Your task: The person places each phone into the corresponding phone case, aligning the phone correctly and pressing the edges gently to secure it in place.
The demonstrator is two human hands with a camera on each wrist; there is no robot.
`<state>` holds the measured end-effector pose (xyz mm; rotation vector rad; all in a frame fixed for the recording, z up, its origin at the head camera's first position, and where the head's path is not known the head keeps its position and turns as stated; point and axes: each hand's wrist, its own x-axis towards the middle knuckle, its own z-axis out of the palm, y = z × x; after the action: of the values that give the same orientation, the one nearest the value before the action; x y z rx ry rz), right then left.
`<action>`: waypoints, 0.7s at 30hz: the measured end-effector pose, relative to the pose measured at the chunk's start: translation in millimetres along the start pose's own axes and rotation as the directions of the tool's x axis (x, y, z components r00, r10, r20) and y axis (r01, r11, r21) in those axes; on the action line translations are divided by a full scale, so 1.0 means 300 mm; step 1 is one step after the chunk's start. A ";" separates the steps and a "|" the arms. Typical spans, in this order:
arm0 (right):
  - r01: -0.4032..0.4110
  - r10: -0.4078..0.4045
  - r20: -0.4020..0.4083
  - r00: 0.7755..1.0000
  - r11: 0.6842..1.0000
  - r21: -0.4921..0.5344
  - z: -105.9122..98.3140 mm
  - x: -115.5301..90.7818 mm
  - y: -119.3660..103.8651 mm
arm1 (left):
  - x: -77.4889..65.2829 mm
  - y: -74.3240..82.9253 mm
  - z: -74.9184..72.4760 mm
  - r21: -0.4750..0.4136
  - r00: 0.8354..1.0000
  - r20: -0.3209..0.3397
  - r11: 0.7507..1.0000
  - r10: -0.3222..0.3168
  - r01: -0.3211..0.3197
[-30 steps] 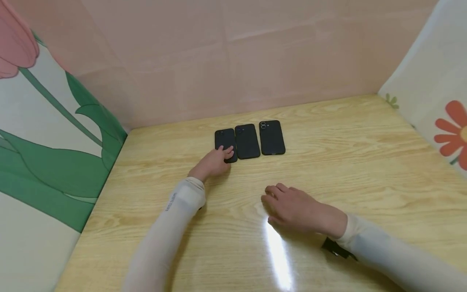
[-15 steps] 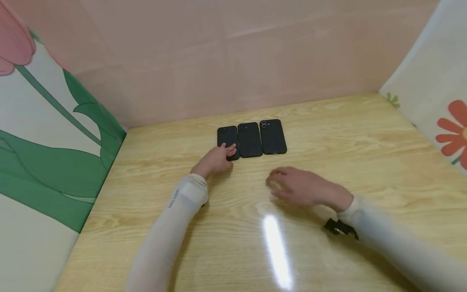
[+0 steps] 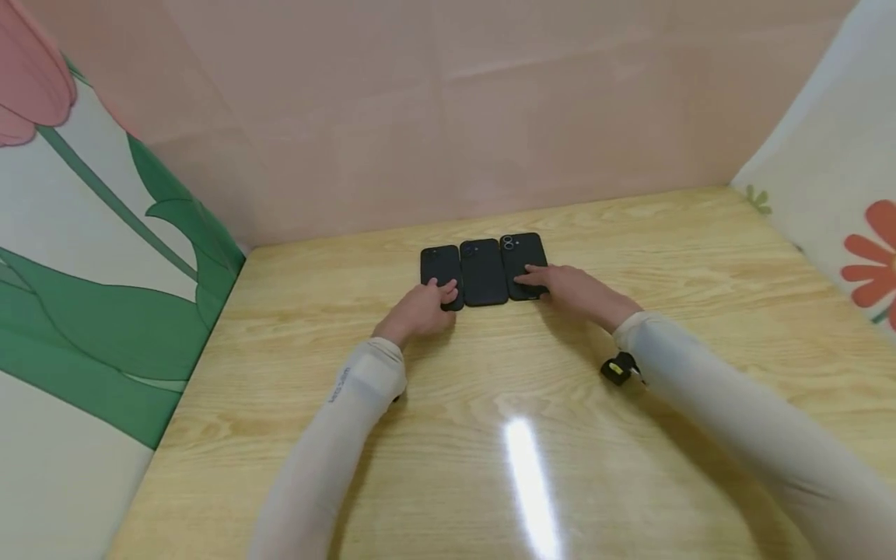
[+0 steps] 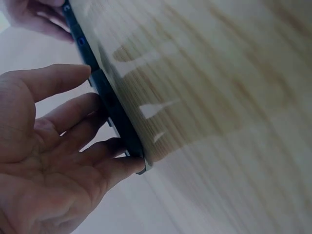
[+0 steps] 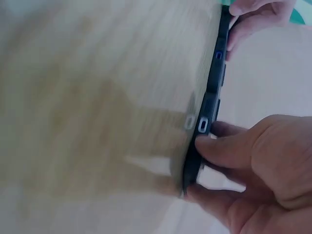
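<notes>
Three black phones lie side by side, backs up, on the wooden table. My left hand [image 3: 418, 309] is on the left phone [image 3: 439, 263]; in the left wrist view its thumb and fingers [image 4: 119, 168] curl about the phone's near end and outer side. My right hand [image 3: 575, 289] holds the right phone [image 3: 521, 247], which has two ringed lenses. In the right wrist view my thumb meets its near edge beside the port [image 5: 203, 125], with a finger at the outer corner. Between them sits the middle phone [image 3: 484, 276], apparently untouched.
The wooden table [image 3: 448, 435] reaches back to a pink cloth wall [image 3: 448, 117]. A tulip-patterned cloth [image 3: 91, 327] hangs at left, a flowered white one [image 3: 826, 202] at right. Small black cameras [image 3: 619, 368] hang under my wrists.
My right hand has moved forward from the bare table onto the right phone. The left and middle phones have slid right with my left hand, narrowing the gap to the right phone.
</notes>
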<state>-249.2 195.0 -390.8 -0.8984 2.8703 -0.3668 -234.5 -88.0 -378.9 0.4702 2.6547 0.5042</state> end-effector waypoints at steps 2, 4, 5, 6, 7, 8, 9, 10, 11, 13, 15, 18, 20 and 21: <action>0.010 -0.010 0.002 1.000 1.000 0.022 -0.005 0.008 0.001 | -0.001 0.002 0.000 -0.024 1.000 -0.003 1.000 -0.014 0.014; 0.002 -0.002 0.010 1.000 1.000 0.025 -0.009 0.017 0.000 | -0.001 0.001 -0.002 -0.034 1.000 -0.003 0.999 -0.020 0.020; -0.003 0.002 0.018 1.000 1.000 0.021 -0.012 0.022 0.001 | 0.001 -0.001 -0.002 -0.035 1.000 -0.002 0.999 -0.023 0.023; -0.007 0.006 0.028 1.000 1.000 0.020 -0.015 0.026 0.001 | 0.004 -0.003 -0.003 -0.037 1.000 -0.003 0.999 -0.024 0.023; -0.011 0.010 0.044 0.999 1.000 0.023 -0.018 0.030 0.002 | 0.006 -0.004 -0.003 -0.040 1.000 -0.006 0.999 -0.022 0.022; -0.013 0.012 0.057 0.998 1.000 0.023 -0.020 0.035 0.004 | 0.008 -0.007 -0.004 -0.043 1.000 -0.006 0.999 -0.019 0.019; -0.012 0.010 0.073 0.997 1.000 0.027 -0.020 0.039 0.005 | 0.009 -0.011 -0.004 -0.046 1.000 -0.005 0.999 -0.015 0.015; -0.005 0.003 0.084 0.996 1.000 0.027 -0.019 0.041 0.006 | 0.010 -0.016 -0.003 -0.051 1.000 -0.001 0.999 -0.010 0.010; 0.004 -0.007 0.094 0.996 0.999 0.032 -0.018 0.041 0.002 | 0.010 -0.022 -0.001 -0.052 1.000 0.003 0.999 0.001 0.000; 0.034 -0.037 0.097 0.995 0.999 0.037 -0.011 0.029 -0.010 | 0.006 -0.034 0.006 -0.028 1.000 0.008 0.999 0.030 -0.029; 0.074 -0.076 0.075 0.994 0.997 0.033 -0.001 0.000 -0.033 | -0.006 -0.043 0.015 0.011 0.999 -0.004 0.999 0.051 -0.051; 0.133 -0.132 0.031 0.991 0.990 -0.052 0.011 -0.068 -0.077 | -0.045 -0.032 0.038 0.070 0.994 -0.067 0.994 0.085 -0.080; 0.153 -0.153 0.012 0.988 0.979 -0.133 0.018 -0.122 -0.099 | -0.091 -0.005 0.057 0.085 0.989 -0.106 0.991 0.108 -0.099; 0.166 -0.169 0.003 0.986 0.969 -0.182 0.023 -0.148 -0.106 | -0.118 0.010 0.069 0.095 0.985 -0.119 0.989 0.124 -0.113</action>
<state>-194.1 193.8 -387.7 -1.1781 2.8827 -0.1255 -193.9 -93.6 -384.3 0.6469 2.7891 0.4670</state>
